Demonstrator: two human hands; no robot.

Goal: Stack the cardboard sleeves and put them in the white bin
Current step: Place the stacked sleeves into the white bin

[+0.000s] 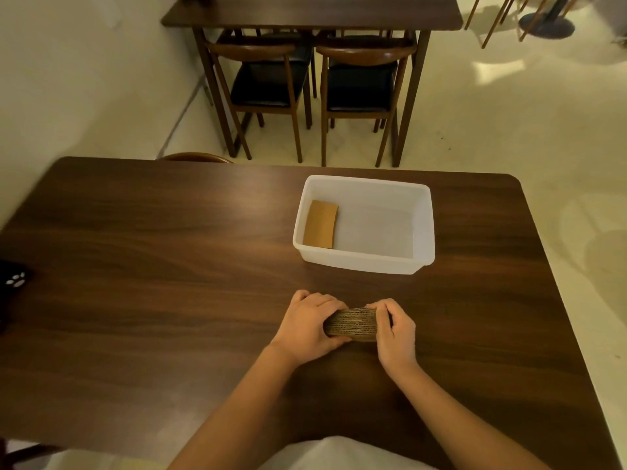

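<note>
A stack of brown cardboard sleeves (354, 324) stands on edge on the dark wooden table (152, 266), its corrugated edges facing me. My left hand (310, 325) clasps the stack's left end and my right hand (395, 329) clasps its right end, pressing the sleeves together. The white bin (422, 228) sits on the table beyond my hands, slightly right of centre. A flat brown sleeve or small pile of sleeves (320, 223) lies inside the bin against its left wall.
A black object with a white paw print (13, 281) sits at the table's left edge. Beyond the table stand two dark-seated wooden chairs (271, 79) under another wooden table (312, 15). The floor is pale.
</note>
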